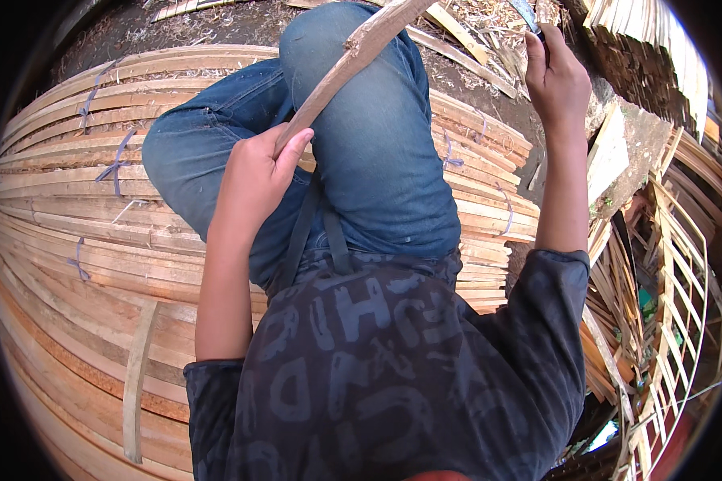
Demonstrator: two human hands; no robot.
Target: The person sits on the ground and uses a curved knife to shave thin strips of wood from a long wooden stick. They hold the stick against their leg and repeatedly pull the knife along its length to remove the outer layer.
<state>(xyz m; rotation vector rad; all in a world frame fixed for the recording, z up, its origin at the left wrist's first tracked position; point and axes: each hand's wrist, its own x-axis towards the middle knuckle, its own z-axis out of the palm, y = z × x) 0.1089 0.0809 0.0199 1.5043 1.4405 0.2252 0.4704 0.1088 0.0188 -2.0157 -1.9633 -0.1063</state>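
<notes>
My left hand point(253, 180) is wrapped round the lower end of a rough wooden strip point(341, 76). The strip slants up and to the right across my raised jeans-clad knee, and its far end leaves the picture at the top. Out to the upper right, my right hand point(560, 80) is closed on the dark handle of a knife point(525, 14). Only part of the grey-blue blade shows, cut off by the upper edge. Knife and strip are apart.
Bundled wooden slats point(64, 188), tied with purple string, lie beneath and beside my legs. One loose short slat point(139, 381) rests across them. Shavings point(489, 40) litter the ground ahead. A stack of thin slats point(650, 48) stands at upper right; a curved lattice point(670, 321) is at the right.
</notes>
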